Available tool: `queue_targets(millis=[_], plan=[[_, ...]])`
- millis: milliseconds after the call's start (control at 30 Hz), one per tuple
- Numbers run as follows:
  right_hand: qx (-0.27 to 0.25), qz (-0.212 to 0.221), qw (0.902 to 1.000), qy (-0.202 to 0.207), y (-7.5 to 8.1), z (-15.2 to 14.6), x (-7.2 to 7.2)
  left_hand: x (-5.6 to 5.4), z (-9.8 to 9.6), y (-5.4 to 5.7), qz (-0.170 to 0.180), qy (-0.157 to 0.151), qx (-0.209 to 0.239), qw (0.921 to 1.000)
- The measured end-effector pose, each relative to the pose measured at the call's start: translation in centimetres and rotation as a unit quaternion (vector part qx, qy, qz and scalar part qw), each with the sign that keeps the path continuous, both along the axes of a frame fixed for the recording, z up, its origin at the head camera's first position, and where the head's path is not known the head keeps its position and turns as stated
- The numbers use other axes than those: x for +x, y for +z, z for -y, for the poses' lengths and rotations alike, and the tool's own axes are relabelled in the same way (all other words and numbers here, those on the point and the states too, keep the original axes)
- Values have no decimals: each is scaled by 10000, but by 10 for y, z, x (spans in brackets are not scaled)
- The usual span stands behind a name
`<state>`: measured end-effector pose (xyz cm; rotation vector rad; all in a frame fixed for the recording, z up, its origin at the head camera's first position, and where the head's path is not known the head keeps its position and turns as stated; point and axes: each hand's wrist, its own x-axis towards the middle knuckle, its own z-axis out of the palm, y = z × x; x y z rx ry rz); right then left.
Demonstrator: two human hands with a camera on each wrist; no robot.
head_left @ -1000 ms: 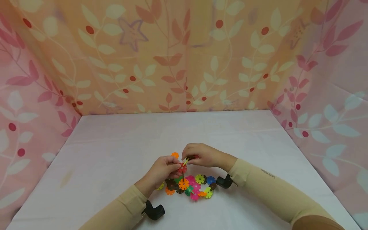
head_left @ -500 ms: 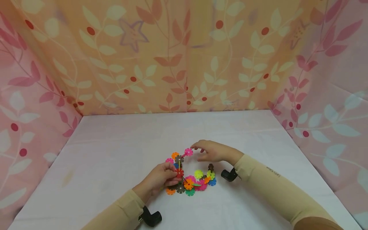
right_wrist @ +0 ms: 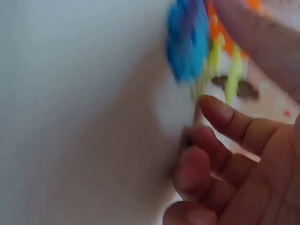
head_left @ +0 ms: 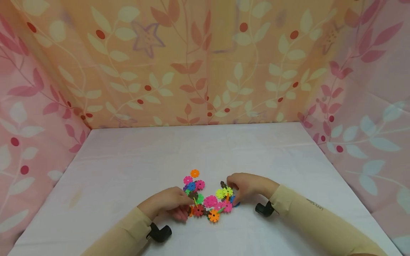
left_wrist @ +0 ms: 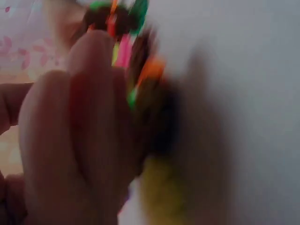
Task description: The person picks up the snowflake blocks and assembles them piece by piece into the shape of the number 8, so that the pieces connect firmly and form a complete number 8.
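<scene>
A chain of colourful flower-shaped interlocking discs [head_left: 210, 201] lies in a U on the white table. My left hand [head_left: 169, 202] grips the chain's left part beside the red disc [head_left: 199, 210]; its fingers hide some pieces. In the left wrist view those fingers are curled and blurred beside brown and orange discs. On the other side, my right hand [head_left: 251, 186] holds the chain's right end between thumb and fingers, by the blue disc [right_wrist: 187, 42] and a brown one [head_left: 223, 184]. An orange disc [head_left: 194, 173] tops the left arm of the U.
The white table [head_left: 128, 153] spreads around the chain. Pink and orange patterned cloth [head_left: 192, 71] stands along its back and sides. A black camera mount [head_left: 160, 233] sits on the left wrist, another [head_left: 265, 209] on the right.
The right hand has let go of the pink disc at the upper left and moved right and down to the chain's right end. The left hand has shifted down and left, lowering the red disc.
</scene>
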<state>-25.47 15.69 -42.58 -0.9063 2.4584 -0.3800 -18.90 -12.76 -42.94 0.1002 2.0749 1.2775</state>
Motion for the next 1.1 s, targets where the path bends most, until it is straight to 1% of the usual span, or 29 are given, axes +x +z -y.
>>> queue_targets(millis=[67,133,167,233,267,300,367,467,500,567,633,733,833,900,1000,1100], plan=[[-13,-169,9998,80,-3,3,5,-9,0,3,-496,-60,-586,9970],[3,-271,9995,139,-4,4,8,-20,-1,4,-973,29,-1021,9900],[3,-279,9995,153,-3,4,9,-26,-2,3,-1168,107,-1149,9864],[2,-238,9995,211,-2,2,8,-36,-6,0,-1469,208,-1280,9806],[7,-212,9995,222,-1,1,7,-40,-8,-2,-1546,212,-1278,9795],[0,-185,9995,241,0,-1,4,-44,-10,-4,-1626,179,-1332,9775],[-72,-152,9995,250,3,-3,-1,-49,-15,-6,-1752,21,-1407,9744],[-277,-197,9994,92,12,-3,-10,-52,-22,-7,-1794,-233,-1359,9741],[-391,-219,9990,22,15,-2,-13,-52,-24,-7,-1814,-283,-1356,9736],[-608,-375,9974,-96,20,2,-17,-53,-25,-7,-1805,-339,-1246,9751],[-836,-597,9947,-62,23,6,-19,-53,-26,-7,-1710,-288,-1124,9784],[-1161,-913,9890,132,25,14,-18,-52,-25,-8,-1548,-76,-882,9840],[-1434,-1189,9819,329,24,22,-15,-51,-24,-7,-1365,181,-445,9895],[-1627,-1372,9762,419,22,26,-14,-49,-23,-5,-1318,261,-133,9908],[-1985,-1635,9650,519,17,31,-10,-45,-22,-3,-1235,269,325,9914],[-2305,-1835,9538,587,15,35,-7,-40,-21,-3,-1139,278,652,9910]])
